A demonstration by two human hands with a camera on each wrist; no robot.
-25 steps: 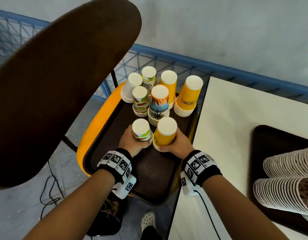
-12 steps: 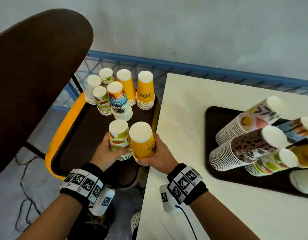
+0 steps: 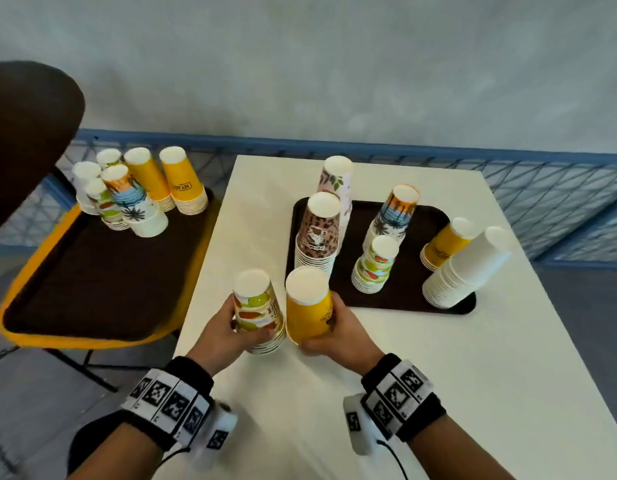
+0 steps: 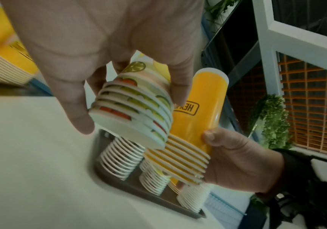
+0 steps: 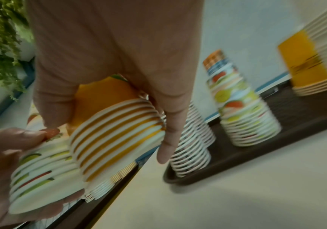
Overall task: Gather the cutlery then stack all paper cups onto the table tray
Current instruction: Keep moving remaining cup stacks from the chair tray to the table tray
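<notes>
My left hand (image 3: 227, 327) grips a stack of fruit-print paper cups (image 3: 257, 310), upside down, over the white table's near left part. Beside it my right hand (image 3: 335, 332) grips a stack of yellow cups (image 3: 309, 306). Both stacks are off the surface in the wrist views: the fruit-print stack (image 4: 139, 111) and the yellow stack (image 5: 115, 124). Just beyond them the dark table tray (image 3: 428, 216) holds several upturned cup stacks. A second dark tray (image 3: 92, 271) on the yellow chair at left holds several more stacks (image 3: 140, 188).
The white table (image 3: 438, 358) stretches right and toward me. A blue mesh railing (image 3: 560, 188) runs behind table and chair. A dark chair back (image 3: 26, 126) looms at far left. No cutlery shows in any view.
Both hands lifted their cup stacks off the chair tray and carried them right, over the white table near the table tray. The view swung right with them.
</notes>
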